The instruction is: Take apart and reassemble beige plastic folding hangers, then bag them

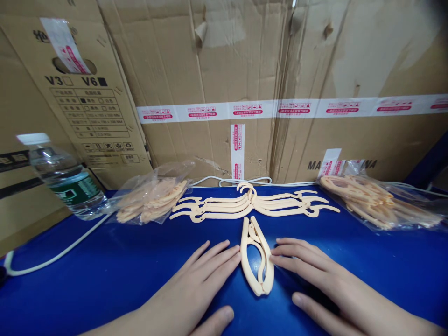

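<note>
A cream plastic folding hanger point(245, 268) lies folded on the blue tabletop point(140, 266), its arms pointing away from me and its hook tucked between them. My left hand point(206, 270) rests at its left side, fingers stretched out, the fingertips at the hanger's edge. On the other side, my right hand point(318, 270) lies with fingers extended and spread, fingertips touching or nearly touching the right edge. Neither hand grips it. Just beyond, several unfolded cream hangers point(227, 205) lie overlapped in a row, hooks toward the back.
Clear plastic bags of folded hangers lie at the left point(150, 198) and right point(374, 200). A water bottle point(66, 182) stands tilted in view at far left, near a white cable point(59, 255). Taped cardboard boxes point(210, 70) wall off the back.
</note>
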{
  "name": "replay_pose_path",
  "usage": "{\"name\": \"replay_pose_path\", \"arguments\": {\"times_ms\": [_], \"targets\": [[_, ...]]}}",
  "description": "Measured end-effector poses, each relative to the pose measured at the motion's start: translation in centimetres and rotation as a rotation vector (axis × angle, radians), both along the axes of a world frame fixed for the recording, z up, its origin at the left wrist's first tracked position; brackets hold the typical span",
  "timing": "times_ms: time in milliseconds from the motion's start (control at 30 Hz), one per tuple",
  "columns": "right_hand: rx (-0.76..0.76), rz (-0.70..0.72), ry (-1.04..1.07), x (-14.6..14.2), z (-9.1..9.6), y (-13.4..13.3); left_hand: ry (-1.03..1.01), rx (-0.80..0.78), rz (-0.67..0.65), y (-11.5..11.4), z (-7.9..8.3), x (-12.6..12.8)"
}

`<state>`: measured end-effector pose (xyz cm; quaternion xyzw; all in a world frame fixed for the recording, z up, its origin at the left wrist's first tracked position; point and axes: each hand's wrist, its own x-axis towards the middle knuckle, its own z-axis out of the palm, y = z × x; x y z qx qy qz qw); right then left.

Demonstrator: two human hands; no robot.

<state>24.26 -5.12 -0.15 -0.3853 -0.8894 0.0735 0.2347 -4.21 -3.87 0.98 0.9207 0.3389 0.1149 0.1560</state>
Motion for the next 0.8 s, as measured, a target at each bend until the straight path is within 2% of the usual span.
{"name": "replay_pose_path", "arguments": {"times_ms": [200, 500, 600, 800], "targets": [[0.001, 0.014, 0.009, 0.3, -0.5, 0.0, 0.006, 0.02, -0.006, 0.0, -0.1, 0.0], [-0.011, -0.02, 0.066, -0.1, 0.2, 0.1, 0.003, 0.03, 0.017, -0.1, -0.4, -0.1], [0.012, -0.055, 0.092, 0.8, -0.3, 1.1, 0.01, 0.005, 0.032, 0.0, -0.3, -0.1], [0.138, -0.215, 0.135, 4.2, -1.0, 4.3, -0.014, -0.008, 0.035, 0.0, -0.2, -0.3]]}}
